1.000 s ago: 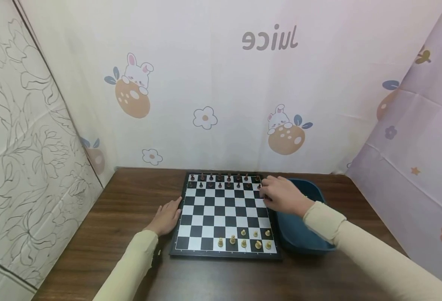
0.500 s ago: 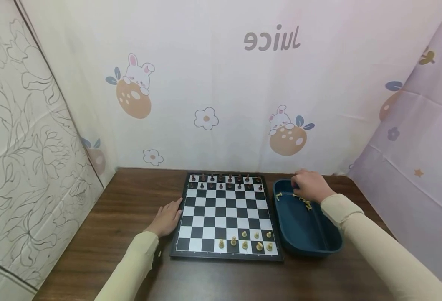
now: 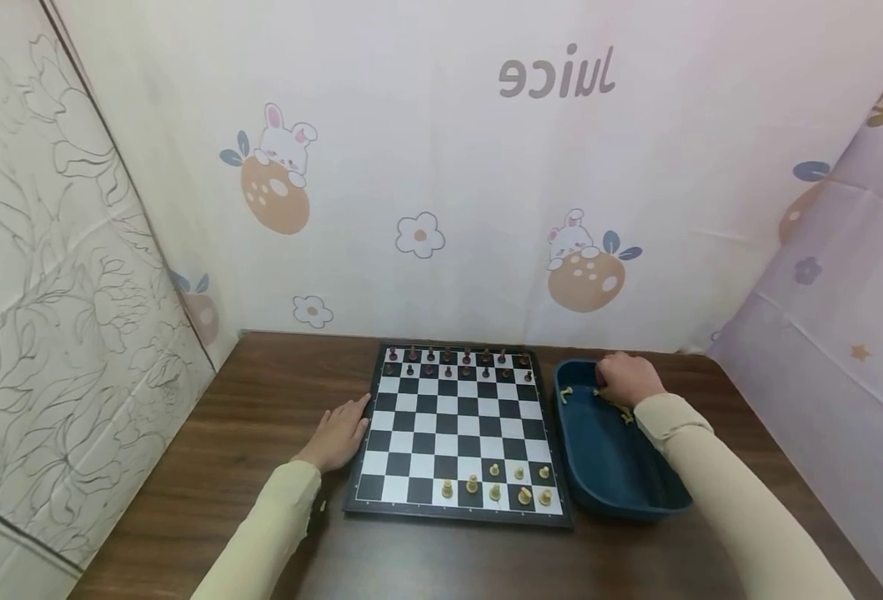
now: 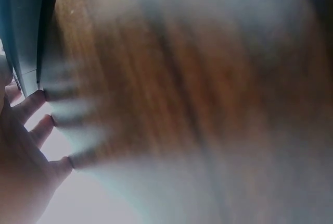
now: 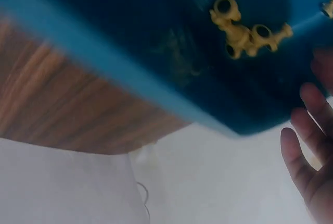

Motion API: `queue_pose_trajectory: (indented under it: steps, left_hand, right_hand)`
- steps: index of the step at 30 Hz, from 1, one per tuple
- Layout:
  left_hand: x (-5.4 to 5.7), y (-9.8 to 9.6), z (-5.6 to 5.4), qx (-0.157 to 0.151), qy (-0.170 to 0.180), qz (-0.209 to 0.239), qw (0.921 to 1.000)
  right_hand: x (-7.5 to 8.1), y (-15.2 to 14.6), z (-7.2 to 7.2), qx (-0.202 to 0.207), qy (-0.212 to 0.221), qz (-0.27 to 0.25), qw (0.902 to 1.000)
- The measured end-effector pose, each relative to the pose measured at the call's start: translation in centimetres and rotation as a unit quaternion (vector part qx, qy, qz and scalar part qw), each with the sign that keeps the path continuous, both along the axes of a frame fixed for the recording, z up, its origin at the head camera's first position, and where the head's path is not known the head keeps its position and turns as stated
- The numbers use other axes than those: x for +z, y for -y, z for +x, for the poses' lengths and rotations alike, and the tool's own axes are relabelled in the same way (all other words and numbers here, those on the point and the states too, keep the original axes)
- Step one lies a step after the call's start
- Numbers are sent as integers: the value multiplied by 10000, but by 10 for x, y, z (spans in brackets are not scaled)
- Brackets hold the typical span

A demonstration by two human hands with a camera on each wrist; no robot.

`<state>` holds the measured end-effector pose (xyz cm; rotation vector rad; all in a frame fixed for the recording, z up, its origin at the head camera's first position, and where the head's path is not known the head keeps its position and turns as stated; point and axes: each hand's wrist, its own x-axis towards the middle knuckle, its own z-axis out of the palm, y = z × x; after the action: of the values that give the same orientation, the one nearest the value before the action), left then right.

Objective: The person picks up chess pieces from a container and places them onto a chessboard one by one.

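Note:
A black-and-white chessboard lies on the table. Dark chess pieces fill its two far rows, and several pale chess pieces stand at the near right. My left hand rests with spread fingers at the board's left edge; in the left wrist view, that hand shows separated fingers. Over the far end of a blue bin, my right hand reaches down among pale pieces. Its visible fingers are loosely extended, with no piece seen in them; the thumb side is partly out of view.
The bin stands close beside the board's right edge on a brown wooden table. A printed curtain hangs behind the table, and a patterned panel borders the left side.
My right hand has moved right from the board's far right corner to the bin and lowered into its far end. The left hand stays at the board's edge. The head view shifted slightly.

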<state>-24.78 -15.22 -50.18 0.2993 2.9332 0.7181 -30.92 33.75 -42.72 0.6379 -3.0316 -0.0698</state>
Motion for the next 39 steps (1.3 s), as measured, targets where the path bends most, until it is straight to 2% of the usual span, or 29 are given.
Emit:
queue_pose_trajectory:
  steps: [4,9,17,26,32,39]
  left_hand:
    - [1,-1,0,-9,15,-8,10000]
    - [0,0,-1,22,4,-33,10000]
    - [-2,0,-4,25,-9,-45,10000]
    - [-3,0,-1,48,34,-27,10000]
    - [-1,-2,1,-17,23,31,10000]
    - [-1,0,0,-16,-4,20,10000]
  right_hand:
    - [-10,1,-2,-60,-33,76,9999]
    - [-18,5,-4,58,-326,79,9994]
    - [-31,9,-6,337,-908,685,9929]
    - [-31,14,0,556,-1155,898,9877]
    - [-32,9,-1,491,-1130,821,9890]
    - [-23,8,-1,437,-1120,607,9909]
